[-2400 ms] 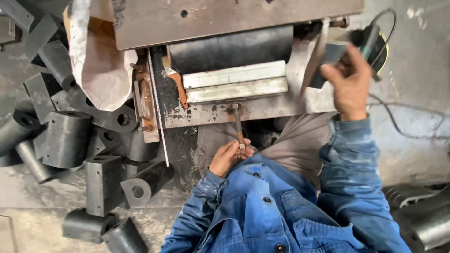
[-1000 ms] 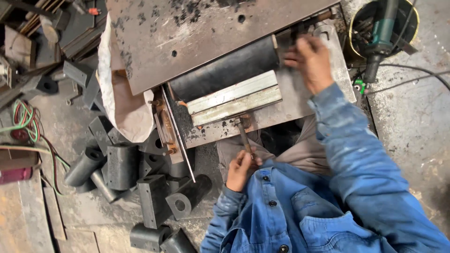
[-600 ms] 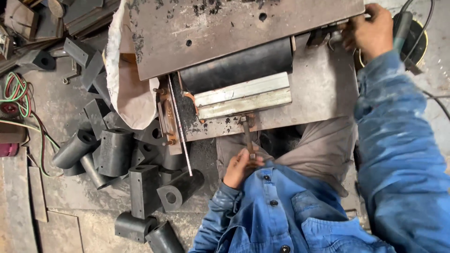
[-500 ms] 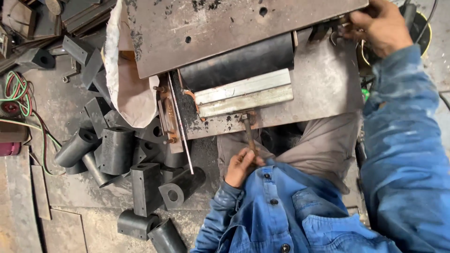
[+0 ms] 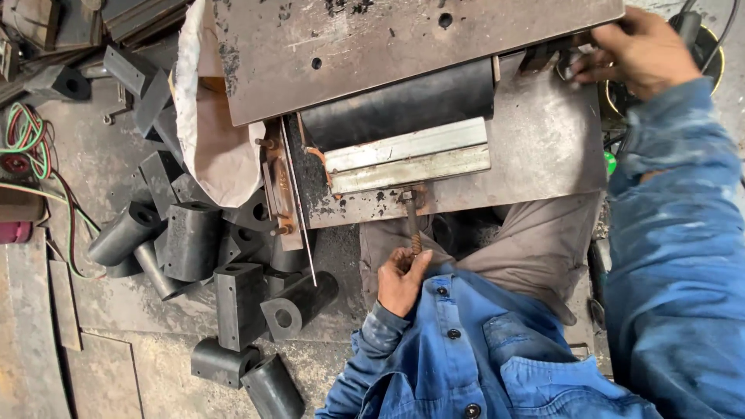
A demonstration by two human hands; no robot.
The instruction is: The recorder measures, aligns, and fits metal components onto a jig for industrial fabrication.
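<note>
My left hand [image 5: 400,279] is closed round the lower end of a rusty lever [image 5: 412,221] that sticks out from the near edge of a steel jig. The jig holds a black rubber block [image 5: 396,105] and two pale metal bars [image 5: 407,159] on a grey plate [image 5: 543,155]. My right hand [image 5: 636,50], in a blue sleeve, reaches to the plate's far right corner. Its fingers curl on a dark tool [image 5: 552,58] there, next to a round power tool [image 5: 691,27].
A big rusty steel plate [image 5: 372,39] lies over the jig's far side. A white sack [image 5: 206,132] hangs at its left. Several black rubber blocks and cylinders [image 5: 186,240] are heaped on the floor to the left. Coloured hoses [image 5: 31,140] lie at the far left.
My right hand left the grey plate and moved up and right to the far corner beside the power tool. My left hand has stayed on the lever.
</note>
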